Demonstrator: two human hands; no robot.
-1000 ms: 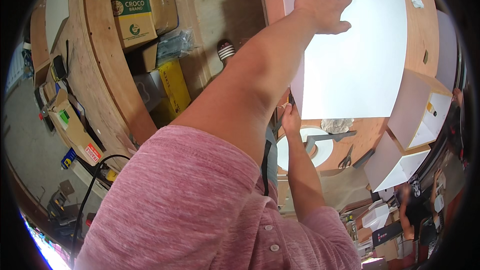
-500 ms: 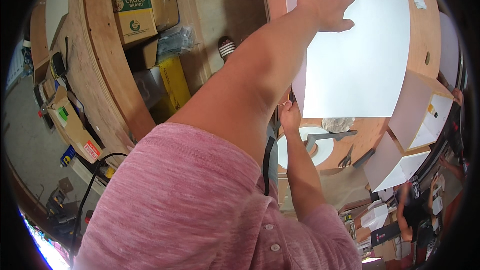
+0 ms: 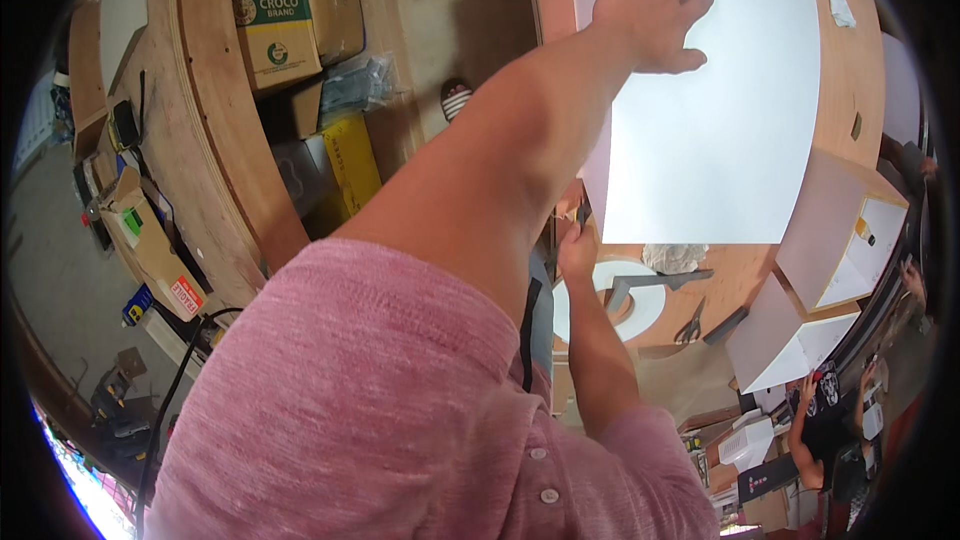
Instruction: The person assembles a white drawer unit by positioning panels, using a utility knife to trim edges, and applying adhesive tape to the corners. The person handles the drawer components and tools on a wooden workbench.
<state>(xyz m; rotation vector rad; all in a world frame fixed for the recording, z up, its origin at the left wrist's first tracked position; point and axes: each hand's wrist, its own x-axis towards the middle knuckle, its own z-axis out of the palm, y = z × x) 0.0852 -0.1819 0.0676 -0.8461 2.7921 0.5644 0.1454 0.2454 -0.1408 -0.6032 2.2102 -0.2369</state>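
Observation:
My left hand (image 3: 655,15) lies flat with its fingers spread on the top of a white box-like panel piece (image 3: 710,150), near its left edge. Lower down, by the near left corner of the piece, my right hand (image 3: 577,248) is closed around a small dark tool (image 3: 584,212). Only the tool's tip shows, so its kind is unclear. A thin pale strip or shaving seems to stick out beside these fingers. My left forearm crosses the middle of the view.
Near the white piece, a roll of white edge strip (image 3: 640,312), a grey angled metal bar (image 3: 665,280), scissors (image 3: 690,322) and crumpled plastic (image 3: 675,257) lie on the wooden table. White cabinet boxes (image 3: 835,230) stand right. Cardboard boxes (image 3: 275,25) fill a shelf left. A co-worker (image 3: 830,440) is lower right.
My right hand has shifted slightly down along the edge of the white piece. The left hand stays spread on the surface. The whole view has tilted a little.

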